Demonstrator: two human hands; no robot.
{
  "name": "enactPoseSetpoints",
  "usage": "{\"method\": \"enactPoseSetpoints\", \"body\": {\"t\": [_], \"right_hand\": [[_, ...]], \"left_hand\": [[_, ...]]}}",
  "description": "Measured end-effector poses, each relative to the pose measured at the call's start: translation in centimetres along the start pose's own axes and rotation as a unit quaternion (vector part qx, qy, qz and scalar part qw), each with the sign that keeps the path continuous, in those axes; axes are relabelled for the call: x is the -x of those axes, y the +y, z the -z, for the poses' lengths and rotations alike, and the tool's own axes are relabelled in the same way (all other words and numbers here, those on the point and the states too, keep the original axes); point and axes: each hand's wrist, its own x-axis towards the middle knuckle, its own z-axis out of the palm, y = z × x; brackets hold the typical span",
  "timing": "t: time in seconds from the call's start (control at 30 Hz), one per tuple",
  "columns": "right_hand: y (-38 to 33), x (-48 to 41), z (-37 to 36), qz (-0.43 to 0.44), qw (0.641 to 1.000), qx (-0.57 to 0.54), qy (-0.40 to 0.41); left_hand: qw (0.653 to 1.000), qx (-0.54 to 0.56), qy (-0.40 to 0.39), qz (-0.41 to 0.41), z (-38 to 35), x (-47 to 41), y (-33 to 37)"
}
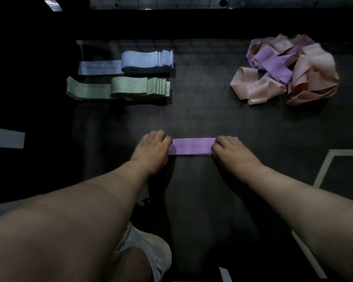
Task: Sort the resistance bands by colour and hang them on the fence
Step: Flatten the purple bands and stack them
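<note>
On the dark floor (212, 110), near its front middle, a purple band (192, 146) lies flat. The left hand (153, 147) and right hand (230, 151) each grip one end with curled fingers. Far left are the folded blue bands (147, 60) and green bands (130, 87); far right is a tangled peach-and-purple pile (289, 70).

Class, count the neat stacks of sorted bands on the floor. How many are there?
2: a blue stack at far left, and a green stack beside it, just nearer. More could be hidden in the dark.
</note>
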Motion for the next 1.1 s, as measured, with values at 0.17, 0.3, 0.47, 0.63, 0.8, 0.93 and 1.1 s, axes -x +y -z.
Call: {"method": "enactPoseSetpoints", "body": {"t": [0.17,0.3,0.47,0.63,0.8,0.93,1.1], "right_hand": [[-0.5,-0.5,0.2,-0.062,0.995,-0.034,-0.072],[-0.3,0.3,0.1,-0.097,0.992,-0.069,-0.034],[1.1,0.9,0.2,-0.163,0.957,-0.239,-0.008],[1.7,1.5,0.3,-0.292,0.906,-0.27,0.145],[1.6,1.0,-0.6,-0.472,0.785,-0.387,0.108],[1.5,0.7,-0.8,-0.478,0.782,-0.381,0.121],[1.3,0.8,-0.7,-0.484,0.791,-0.359,0.104]], "left_hand": [[0.997,0.029,-0.055,0.034,0.0,-0.7,0.2],[0.996,0.035,-0.04,0.066,-0.3,-0.3,-0.5],[0.991,0.102,-0.045,0.075,0.0,-0.6,-1.2],[0.968,0.154,0.09,0.177,-0.1,0.1,-0.7],[0.819,0.34,0.107,0.449,-0.1,-0.3,-0.2],[0.836,0.333,0.082,0.429,-0.9,0.0,-0.3],[0.834,0.336,0.079,0.431,-1.3,-0.2,-0.3]]}}
